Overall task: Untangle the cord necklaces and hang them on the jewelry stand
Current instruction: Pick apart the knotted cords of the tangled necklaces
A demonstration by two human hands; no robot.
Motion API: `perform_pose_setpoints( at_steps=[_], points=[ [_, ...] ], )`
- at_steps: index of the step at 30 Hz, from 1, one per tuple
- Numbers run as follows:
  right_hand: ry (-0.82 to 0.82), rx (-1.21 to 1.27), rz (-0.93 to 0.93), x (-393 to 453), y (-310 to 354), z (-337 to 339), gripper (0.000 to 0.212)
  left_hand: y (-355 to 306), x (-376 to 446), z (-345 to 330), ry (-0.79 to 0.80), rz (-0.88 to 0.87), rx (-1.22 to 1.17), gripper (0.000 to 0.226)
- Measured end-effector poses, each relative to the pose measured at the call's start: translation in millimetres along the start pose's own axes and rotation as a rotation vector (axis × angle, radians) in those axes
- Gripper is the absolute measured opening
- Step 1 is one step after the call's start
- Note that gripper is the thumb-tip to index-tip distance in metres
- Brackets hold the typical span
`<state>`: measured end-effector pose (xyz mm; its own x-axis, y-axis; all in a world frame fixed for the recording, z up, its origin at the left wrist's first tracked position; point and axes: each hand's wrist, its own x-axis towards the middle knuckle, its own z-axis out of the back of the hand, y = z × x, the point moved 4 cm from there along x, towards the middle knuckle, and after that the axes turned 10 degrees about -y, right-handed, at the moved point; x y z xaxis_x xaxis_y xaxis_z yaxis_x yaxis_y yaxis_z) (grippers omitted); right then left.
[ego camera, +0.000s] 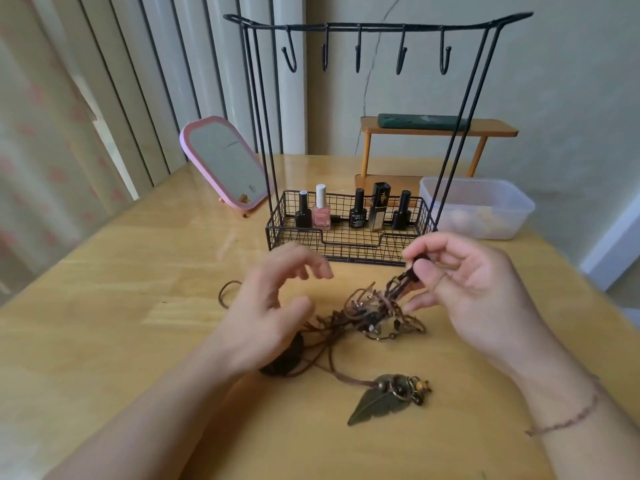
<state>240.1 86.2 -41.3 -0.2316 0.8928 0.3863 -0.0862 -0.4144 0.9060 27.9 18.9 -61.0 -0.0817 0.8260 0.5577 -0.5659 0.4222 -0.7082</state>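
Two hands, necklaces [367,317] between (right [464,271] pinching)

Tangled cord necklaces [367,313] between hands

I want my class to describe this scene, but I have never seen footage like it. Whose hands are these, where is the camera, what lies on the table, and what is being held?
There is no machine here: a person works with two bare hands, and the one picture comes from a camera worn on their head, looking forward and down.

On the wooden table lies a tangle of brown cord necklaces, with a leaf pendant trailing toward the viewer. The right hand pinches part of the cords and lifts it. The left hand hovers with relaxed fingers, holding nothing.

Behind stands a black wire jewelry stand; its five hooks are bare, and its basket holds small bottles. Also there: a pink mirror and a plastic tub.
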Motion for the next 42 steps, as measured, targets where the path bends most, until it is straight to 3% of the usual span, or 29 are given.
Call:
perform_pose_setpoints(
  at_steps=[3,8,15,19,24,28,30,32,35,37,39,42],
  points=[
    [0.081,0.081,0.03,-6,3,-14,0.021,-10,-5,-19,0.095,0.033,-0.027,0.028],
    [0.092,0.249,-0.045,-7,4,-20,0.015,-13,-9,-28,0.143,0.016,-0.068,0.009],
    [0.009,0.271,-0.147,-8,-4,-15,0.031,-8,-5,-12,0.007,-0.034,-0.106,0.021],
    [-0.122,0.3,-0.189,-5,-6,-7,0.033,-6,-5,-7,-0.024,-0.055,-0.108,0.017],
    [-0.312,0.336,-0.34,0,-17,6,0.037,-4,-2,12,-0.2,-0.195,0.14,0.007],
    [-0.452,0.466,-0.446,4,-19,20,0.034,5,3,29,-0.298,-0.112,0.211,0.01],
    [-0.427,0.448,-0.448,3,-18,19,0.033,9,4,33,-0.295,-0.017,0.238,0.006],
    [-0.358,0.384,-0.417,1,-16,14,0.032,20,6,35,-0.174,0.088,0.354,0.003],
    [-0.234,0.386,-0.409,1,-12,8,0.031,26,3,33,0.234,0.153,0.472,0.032],
    [-0.176,0.441,-0.407,1,-9,6,0.03,14,-3,21,0.364,0.157,0.237,0.052],
    [-0.081,0.508,-0.406,0,-5,-1,0.026,-5,-6,1,0.293,0.141,-0.015,0.047],
    [0.078,0.627,-0.403,-6,2,-15,0.017,-13,-7,-32,0.178,0.065,0.004,0.037]
  ],
)
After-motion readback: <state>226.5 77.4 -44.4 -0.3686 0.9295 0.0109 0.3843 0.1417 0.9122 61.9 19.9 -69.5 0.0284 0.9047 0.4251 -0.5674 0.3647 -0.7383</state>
